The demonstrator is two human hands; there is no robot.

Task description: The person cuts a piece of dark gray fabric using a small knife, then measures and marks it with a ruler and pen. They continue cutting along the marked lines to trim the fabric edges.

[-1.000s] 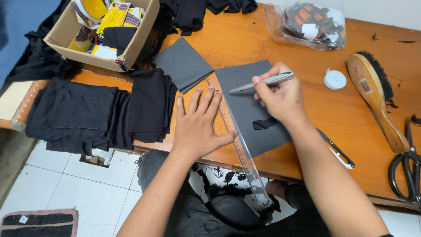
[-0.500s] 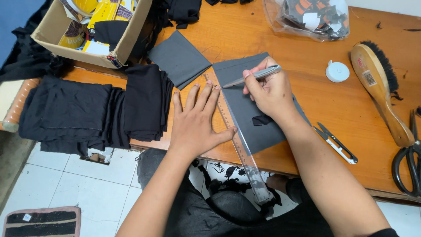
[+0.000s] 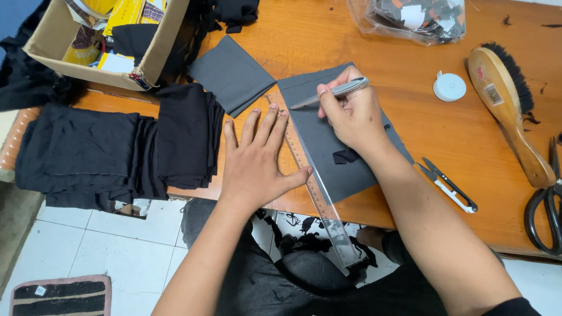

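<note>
My left hand lies flat, fingers spread, on the wooden table, its thumb pressing the edge of a clear plastic ruler. The ruler runs diagonally across a dark grey fabric piece and overhangs the table's near edge. My right hand grips a silver pen, whose tip meets the fabric beside the ruler's upper end. A small black scrap lies on the fabric under my right wrist.
A second grey fabric piece lies left of the ruler. Black folded cloth is stacked at left, with a cardboard box behind. A thread snip, white tape measure, wooden brush, scissors and plastic bag sit at right.
My right hand has slid the pen up along the ruler toward the fabric's far end. The left hand stays pressed beside the ruler.
</note>
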